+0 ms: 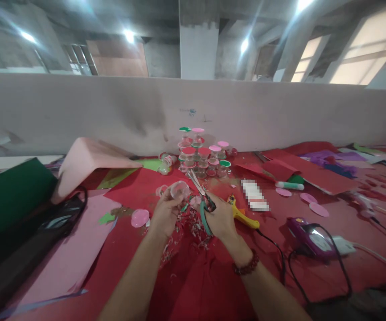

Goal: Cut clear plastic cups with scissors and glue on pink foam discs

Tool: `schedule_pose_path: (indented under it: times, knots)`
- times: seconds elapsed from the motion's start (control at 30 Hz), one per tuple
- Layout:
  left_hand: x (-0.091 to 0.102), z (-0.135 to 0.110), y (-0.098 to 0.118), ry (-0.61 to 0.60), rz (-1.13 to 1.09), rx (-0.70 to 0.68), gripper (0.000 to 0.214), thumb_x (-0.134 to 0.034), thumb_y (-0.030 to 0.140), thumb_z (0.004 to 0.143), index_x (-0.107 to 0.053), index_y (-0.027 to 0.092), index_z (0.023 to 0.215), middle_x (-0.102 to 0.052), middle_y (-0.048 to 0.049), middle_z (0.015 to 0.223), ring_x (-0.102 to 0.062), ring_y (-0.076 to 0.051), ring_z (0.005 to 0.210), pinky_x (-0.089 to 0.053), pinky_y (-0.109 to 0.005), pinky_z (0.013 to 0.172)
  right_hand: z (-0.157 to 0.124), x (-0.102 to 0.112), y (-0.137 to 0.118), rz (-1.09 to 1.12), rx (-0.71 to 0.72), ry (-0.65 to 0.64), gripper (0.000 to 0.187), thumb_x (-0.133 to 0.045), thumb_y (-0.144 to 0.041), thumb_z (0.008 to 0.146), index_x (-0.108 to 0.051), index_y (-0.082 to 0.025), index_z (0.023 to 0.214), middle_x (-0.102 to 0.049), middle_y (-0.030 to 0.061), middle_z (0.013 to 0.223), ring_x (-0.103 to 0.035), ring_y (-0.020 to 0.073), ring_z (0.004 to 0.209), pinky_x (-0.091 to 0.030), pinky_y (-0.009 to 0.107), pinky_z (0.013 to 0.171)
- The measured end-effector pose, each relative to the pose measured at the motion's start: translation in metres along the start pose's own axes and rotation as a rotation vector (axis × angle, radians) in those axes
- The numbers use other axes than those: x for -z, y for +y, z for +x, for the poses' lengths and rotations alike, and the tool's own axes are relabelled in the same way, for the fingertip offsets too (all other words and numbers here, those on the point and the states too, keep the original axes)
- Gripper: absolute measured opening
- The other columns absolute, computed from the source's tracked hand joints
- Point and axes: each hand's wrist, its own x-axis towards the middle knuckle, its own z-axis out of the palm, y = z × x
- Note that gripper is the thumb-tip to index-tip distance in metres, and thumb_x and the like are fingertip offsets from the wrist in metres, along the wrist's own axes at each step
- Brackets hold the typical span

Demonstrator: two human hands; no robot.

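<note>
Near the middle of the red-covered table, my left hand (167, 213) grips a clear plastic cup (180, 189), its round end facing up. My right hand (221, 218) is closed round the green handles of a pair of scissors (199, 189), whose blades point up and to the left, apart from each other at the tips. The blades are to the right of the cup; I cannot tell whether they touch it. Below both hands lies a heap of thin paper and plastic shavings (193, 225).
Behind my hands stand stacked clear cups with pink and green tops (204, 152). A yellow glue gun (244, 217) lies right of my right hand, near a purple power strip (308, 238). A pink disc (140, 217), coloured sheets (66, 249) and a black bag (46, 240) lie left.
</note>
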Motion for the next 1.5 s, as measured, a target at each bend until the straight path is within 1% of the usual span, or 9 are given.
schedule_pose_path:
  times: [0.1,0.27,0.4,0.6,0.93,1.17,1.3,1.43,1.5]
  knots:
    - [0.002,0.001,0.003,0.027,-0.047,-0.032,0.038,-0.073,0.006,0.058,-0.066,0.020,0.093,-0.066,0.0007,0.089,-0.061,-0.008,0.070,-0.047,-0.019,0.065,-0.002,0.001,-0.003,-0.011,0.028,-0.006,0.017,-0.057,-0.029,0.079,-0.065,-0.020,0.091,-0.064,0.0011,0.075,-0.058,0.0163,0.067,-0.044,0.025,0.063]
    - [0.002,0.001,0.004,0.011,-0.082,-0.089,0.044,-0.074,0.007,0.058,-0.065,0.023,0.098,-0.066,0.0008,0.099,-0.063,-0.008,0.075,-0.048,-0.021,0.071,-0.004,-0.006,0.007,-0.112,0.088,0.025,0.040,-0.060,-0.025,0.074,-0.062,-0.024,0.114,-0.068,0.0051,0.098,-0.063,0.0207,0.085,-0.048,0.031,0.078]
    - [0.002,0.002,0.003,0.004,-0.094,-0.120,0.042,-0.074,0.007,0.059,-0.065,0.023,0.097,-0.066,0.0002,0.102,-0.063,-0.011,0.083,-0.047,-0.023,0.079,-0.004,-0.010,0.016,-0.190,0.104,0.017,0.045,-0.058,-0.020,0.073,-0.061,-0.025,0.118,-0.067,0.0045,0.100,-0.063,0.0201,0.087,-0.048,0.030,0.080]
    - [0.003,0.002,0.003,0.000,-0.074,-0.134,0.044,-0.075,0.006,0.058,-0.065,0.023,0.098,-0.066,-0.0001,0.103,-0.062,-0.011,0.085,-0.047,-0.023,0.080,-0.005,-0.010,0.018,-0.193,0.122,-0.007,0.043,-0.056,-0.021,0.076,-0.060,-0.025,0.119,-0.068,0.0042,0.094,-0.063,0.0184,0.083,-0.048,0.028,0.077]
    - [0.001,0.004,0.004,-0.009,0.013,-0.168,0.046,-0.078,0.010,0.055,-0.066,0.021,0.098,-0.066,-0.0030,0.106,-0.061,-0.013,0.092,-0.047,-0.021,0.078,-0.003,-0.006,0.012,-0.279,0.078,-0.023,0.036,-0.054,-0.022,0.081,-0.062,-0.028,0.115,-0.068,0.0024,0.089,-0.062,0.0158,0.078,-0.045,0.023,0.071]
    - [0.001,0.005,0.003,-0.003,0.020,-0.150,0.049,-0.079,0.013,0.055,-0.066,0.021,0.102,-0.066,-0.0021,0.104,-0.061,-0.011,0.084,-0.047,-0.021,0.074,-0.004,-0.005,0.008,-0.287,0.037,-0.077,0.028,-0.056,-0.026,0.081,-0.067,-0.024,0.106,-0.070,0.0051,0.088,-0.062,0.0164,0.076,-0.042,0.021,0.067]
    - [0.002,0.007,0.003,0.005,0.026,-0.160,0.051,-0.079,0.012,0.053,-0.067,0.020,0.101,-0.067,-0.0021,0.102,-0.061,-0.011,0.083,-0.046,-0.021,0.073,-0.004,-0.005,0.006,-0.164,0.029,-0.115,0.019,-0.057,-0.031,0.081,-0.069,-0.022,0.094,-0.068,0.0018,0.076,-0.059,0.0138,0.067,-0.038,0.020,0.060]
    - [0.003,0.008,0.003,0.018,0.040,-0.175,0.046,-0.080,0.014,0.053,-0.068,0.019,0.097,-0.068,-0.0020,0.096,-0.061,-0.011,0.081,-0.046,-0.021,0.073,-0.002,-0.008,0.008,0.174,-0.011,-0.211,0.023,-0.062,-0.040,0.077,-0.068,-0.018,0.080,-0.057,-0.0032,0.061,-0.049,0.0109,0.057,-0.035,0.020,0.054]
    - [0.002,0.007,0.004,0.034,0.038,-0.173,0.045,-0.080,0.015,0.052,-0.068,0.019,0.096,-0.068,-0.0016,0.095,-0.061,-0.010,0.077,-0.047,-0.021,0.070,-0.002,-0.008,0.007,0.384,-0.100,-0.304,0.026,-0.066,-0.044,0.073,-0.066,-0.018,0.074,-0.050,-0.0044,0.055,-0.045,0.0100,0.052,-0.033,0.021,0.049]
